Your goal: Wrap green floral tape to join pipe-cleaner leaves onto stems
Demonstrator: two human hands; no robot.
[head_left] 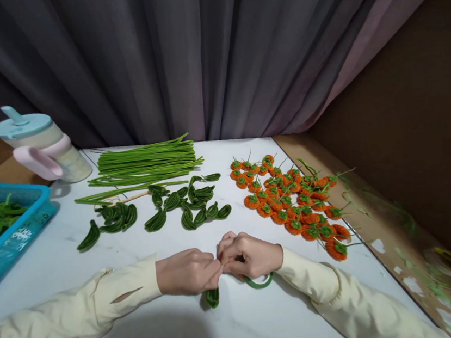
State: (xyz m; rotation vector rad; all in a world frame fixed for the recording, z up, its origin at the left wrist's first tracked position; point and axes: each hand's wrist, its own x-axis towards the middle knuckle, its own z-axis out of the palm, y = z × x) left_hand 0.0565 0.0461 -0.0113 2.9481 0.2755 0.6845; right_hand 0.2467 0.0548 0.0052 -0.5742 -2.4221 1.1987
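Observation:
My left hand (191,272) is closed in a pinch, its fingertips meeting those of my right hand (250,255) near the table's front. From under the left fingers sticks a dark green fuzzy leaf (212,298), its upper end hidden by the hand. My right hand is also closed in a pinch; what lies between its fingers is too small to make out. A roll of green tape (261,283) shows below the right hand, partly covered by it. More dark green fuzzy leaves (155,220) lie in loose groups beyond my hands.
Green fuzzy stems (146,161) lie bundled at the back. Many orange fuzzy pieces with green tops (294,226) spread at right. A blue basket (44,199) with green pieces and a lidded cup (72,163) stand left. Scraps (412,284) litter the brown surface at right.

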